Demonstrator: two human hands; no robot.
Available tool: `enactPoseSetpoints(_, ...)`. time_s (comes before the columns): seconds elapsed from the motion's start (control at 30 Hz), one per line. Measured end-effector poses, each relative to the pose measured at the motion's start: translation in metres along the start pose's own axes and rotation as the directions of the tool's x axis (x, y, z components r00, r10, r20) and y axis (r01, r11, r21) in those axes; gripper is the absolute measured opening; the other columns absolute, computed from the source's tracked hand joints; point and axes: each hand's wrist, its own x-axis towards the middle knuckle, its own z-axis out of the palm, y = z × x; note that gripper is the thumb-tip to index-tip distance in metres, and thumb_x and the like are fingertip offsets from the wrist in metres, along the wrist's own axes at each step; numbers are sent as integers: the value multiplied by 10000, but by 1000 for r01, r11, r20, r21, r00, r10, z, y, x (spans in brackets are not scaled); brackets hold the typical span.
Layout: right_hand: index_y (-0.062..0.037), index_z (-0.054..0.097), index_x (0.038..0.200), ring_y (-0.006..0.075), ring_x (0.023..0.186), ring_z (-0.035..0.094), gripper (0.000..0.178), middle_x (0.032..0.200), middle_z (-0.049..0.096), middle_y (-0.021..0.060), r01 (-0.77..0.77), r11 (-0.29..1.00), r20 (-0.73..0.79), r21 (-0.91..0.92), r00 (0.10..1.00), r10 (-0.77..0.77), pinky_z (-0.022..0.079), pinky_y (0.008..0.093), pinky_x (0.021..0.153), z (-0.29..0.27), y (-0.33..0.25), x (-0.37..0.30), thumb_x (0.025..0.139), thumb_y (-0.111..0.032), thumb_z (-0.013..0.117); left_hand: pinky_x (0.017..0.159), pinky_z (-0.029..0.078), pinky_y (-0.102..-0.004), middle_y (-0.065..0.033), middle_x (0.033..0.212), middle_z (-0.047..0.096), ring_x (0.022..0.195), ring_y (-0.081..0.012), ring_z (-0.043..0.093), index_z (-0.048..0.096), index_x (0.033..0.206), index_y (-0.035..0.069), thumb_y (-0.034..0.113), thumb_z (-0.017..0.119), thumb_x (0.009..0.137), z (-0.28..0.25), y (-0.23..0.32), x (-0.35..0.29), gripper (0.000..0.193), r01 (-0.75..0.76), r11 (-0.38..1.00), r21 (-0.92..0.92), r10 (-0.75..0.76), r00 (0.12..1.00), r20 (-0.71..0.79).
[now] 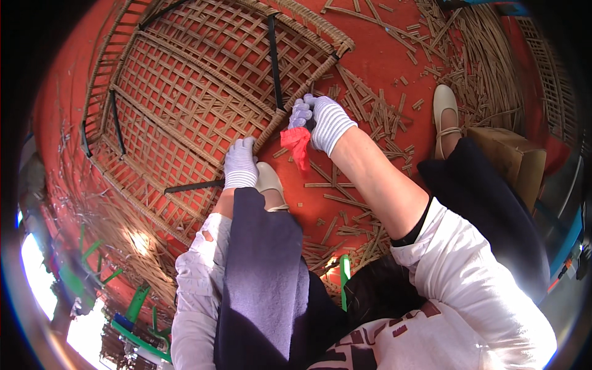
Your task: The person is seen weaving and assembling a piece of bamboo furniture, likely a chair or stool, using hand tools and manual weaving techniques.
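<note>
A large woven wicker panel (pixel 179 92), with an open lattice, a wrapped rim and black metal bars, lies tilted in front of me. My left hand (pixel 240 165), in a white-and-grey striped glove, rests at its near edge with the fingers curled over the rim. My right hand (pixel 322 120), gloved alike, is closed round a dark hand tool by the panel's right edge. Red cloth (pixel 296 145) hangs from that tool. Most of the tool is hidden in the fist, so its exact kind does not show.
Cut cane pieces (pixel 382 114) litter the red floor (pixel 308 216). A bundle of long strands (pixel 493 61) lies at the far right, with another heap (pixel 139 246) at the left. A cardboard box (pixel 509 157) stands beside my right leg. Green metal frames (pixel 139 302) are at lower left.
</note>
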Motion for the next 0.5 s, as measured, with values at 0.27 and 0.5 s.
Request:
enactPoseSetpoints(0.27,-108,411,703,116,378,319,356,487,355,-35,-11,1000,-21,20,1000,11,313,285,404,4,-1,2,1016,-272,368,955,444,-452,-162,1130,559,1101,-361,536,529,1210,105,44,674,767,-1,0,0,471,8,1000,2,-8,1000,2)
enactPoseSetpoints(0.5,-111,411,739,133,396,339,258,523,386,-9,0,1000,-22,-15,1000,0,321,302,387,-2,-8,4,983,-177,359,948,446,-453,-164,1110,565,1090,-363,542,536,1192,105,41,676,762,1,-1,1,456,-6,1000,5,6,1000,-13)
